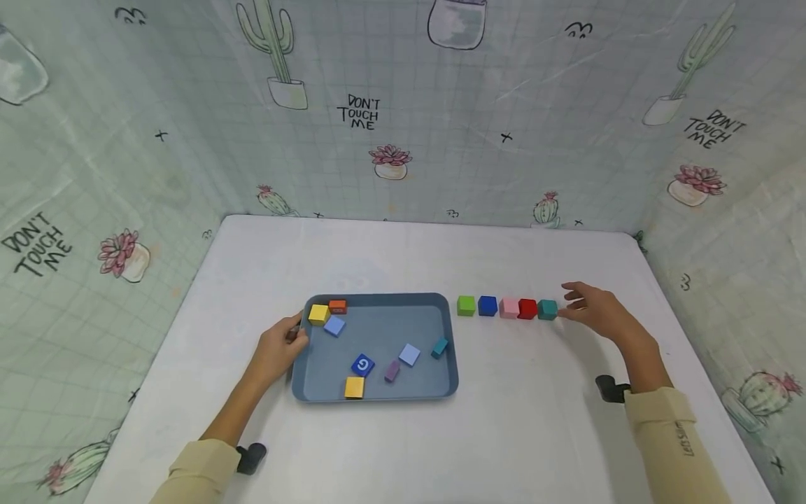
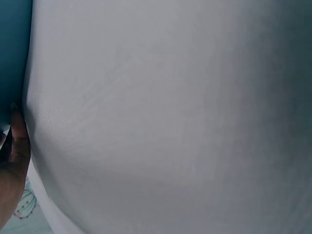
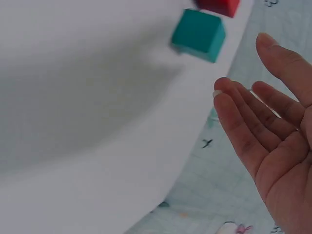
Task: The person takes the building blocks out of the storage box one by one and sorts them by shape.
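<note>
My left hand [image 1: 285,350] holds the left rim of a blue-grey tray [image 1: 403,301]; in the left wrist view, a finger [image 2: 19,141] lies along the tray's edge [image 2: 14,58]. Just right of the teal block [image 1: 547,310], my right hand [image 1: 595,310] is held with spread, relaxed fingers and nothing in them. The right wrist view shows a gap between that hand [image 3: 278,126] and the teal block [image 3: 199,34]. Leftward from the teal block runs a row: red block [image 1: 527,309], pink block [image 1: 509,308], blue block [image 1: 488,306] and green block [image 1: 466,306].
Inside the tray lie several scattered blocks, among them a yellow block [image 1: 319,314], an orange block [image 1: 338,306], a lettered blue block [image 1: 362,365] and a purple block [image 1: 392,371]. A white table [image 1: 504,448] carries everything. Patterned cloth [image 1: 441,105] hangs behind and at both sides.
</note>
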### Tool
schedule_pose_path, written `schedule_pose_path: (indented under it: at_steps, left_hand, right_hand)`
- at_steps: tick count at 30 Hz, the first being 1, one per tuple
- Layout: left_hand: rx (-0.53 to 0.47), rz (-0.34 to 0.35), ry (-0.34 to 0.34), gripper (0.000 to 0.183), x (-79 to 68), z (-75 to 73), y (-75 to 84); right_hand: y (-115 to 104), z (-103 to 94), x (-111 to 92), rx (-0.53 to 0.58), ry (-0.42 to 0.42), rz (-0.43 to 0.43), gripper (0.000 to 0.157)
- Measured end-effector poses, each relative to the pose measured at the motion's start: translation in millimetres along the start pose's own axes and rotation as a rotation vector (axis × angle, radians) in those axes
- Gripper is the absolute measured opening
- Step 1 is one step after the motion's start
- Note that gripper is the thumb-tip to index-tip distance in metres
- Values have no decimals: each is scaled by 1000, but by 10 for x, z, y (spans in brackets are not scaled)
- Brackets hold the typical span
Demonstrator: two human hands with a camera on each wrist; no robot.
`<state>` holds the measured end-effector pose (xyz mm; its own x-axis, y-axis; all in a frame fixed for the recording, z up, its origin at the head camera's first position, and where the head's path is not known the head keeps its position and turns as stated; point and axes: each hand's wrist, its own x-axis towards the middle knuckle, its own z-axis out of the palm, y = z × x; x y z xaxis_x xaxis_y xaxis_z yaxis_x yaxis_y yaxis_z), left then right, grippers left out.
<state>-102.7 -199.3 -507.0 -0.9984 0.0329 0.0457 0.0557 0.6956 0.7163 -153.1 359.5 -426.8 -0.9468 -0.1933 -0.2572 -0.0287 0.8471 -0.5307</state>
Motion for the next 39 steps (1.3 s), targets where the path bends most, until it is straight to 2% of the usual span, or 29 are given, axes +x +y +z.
schedule_pose_path:
  at_steps: [5,10,26,30,35,39]
  left_hand:
    - [3,5,11,47,12,-4,-18]
    - [4,11,5,47,25,9,-19]
    - [0,1,-9,47,38,9,19]
    - [-1,-4,-5,47,36,5,16]
    - [2,-2,-3,47,33,-5,11]
    - [6,1,-1,47,26,-7,2]
  right_hand:
    - [-195,-31,21,18,22,-62,54]
    - [-325,7,84,32,13,-82,51]
    - [-776,262,199,109,-9,-159,49]
    - [-904,353,209,78,-32,-189,48]
    - [-1077,502,206,24,-58,-272,46]
    - [-1212,637,185,3,-78,-293,44]
